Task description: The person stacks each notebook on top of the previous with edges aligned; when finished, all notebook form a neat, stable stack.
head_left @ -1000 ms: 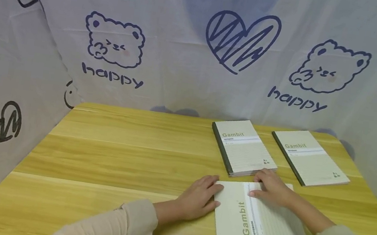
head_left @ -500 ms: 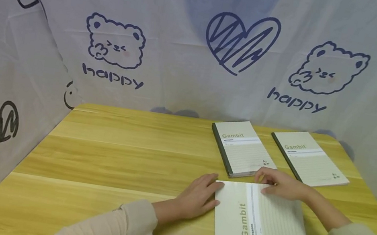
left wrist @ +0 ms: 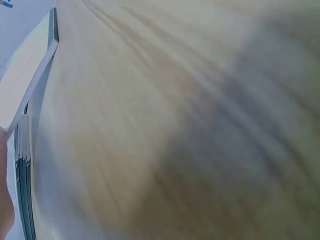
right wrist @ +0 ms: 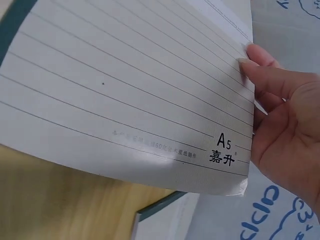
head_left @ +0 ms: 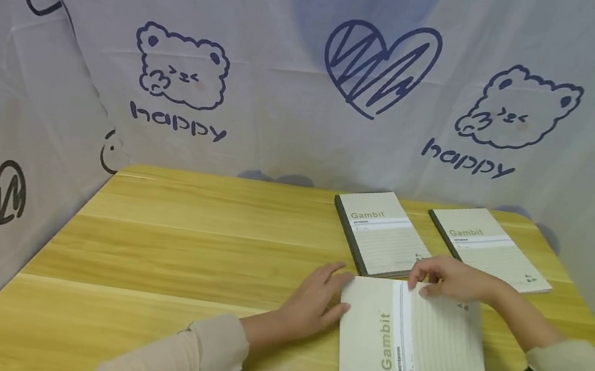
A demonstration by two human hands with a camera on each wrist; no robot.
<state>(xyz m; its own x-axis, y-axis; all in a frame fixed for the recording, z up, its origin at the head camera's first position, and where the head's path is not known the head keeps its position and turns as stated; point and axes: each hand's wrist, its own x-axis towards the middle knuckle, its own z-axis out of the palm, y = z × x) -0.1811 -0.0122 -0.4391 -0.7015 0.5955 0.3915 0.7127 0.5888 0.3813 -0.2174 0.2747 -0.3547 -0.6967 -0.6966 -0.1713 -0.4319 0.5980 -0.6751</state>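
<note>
A cream notebook (head_left: pixel 441 342) marked "Gambit" lies sideways at the front right of the table, its dark spine toward me. Its far edge is tilted up off the wood. My right hand (head_left: pixel 453 279) pinches that far edge, with the thumb on the cover, as the right wrist view shows. At the notebook's left edge is my left hand (head_left: pixel 309 302), its fingertips touching the edge near the far corner and the thumb lower down. Only a sliver of this hand appears in the left wrist view.
Behind stands a stack of similar notebooks (head_left: pixel 379 233), its dark spines layered in the left wrist view. Another notebook (head_left: pixel 488 243) lies at the back right, partly behind my right hand. The wooden table (head_left: pixel 177 257) meets a printed cloth (head_left: pixel 284 81) at the back.
The right hand has shifted slightly right and up, bringing its grip along the far edge. The notebook's far edge has risen a little. The left hand moved up only slightly.
</note>
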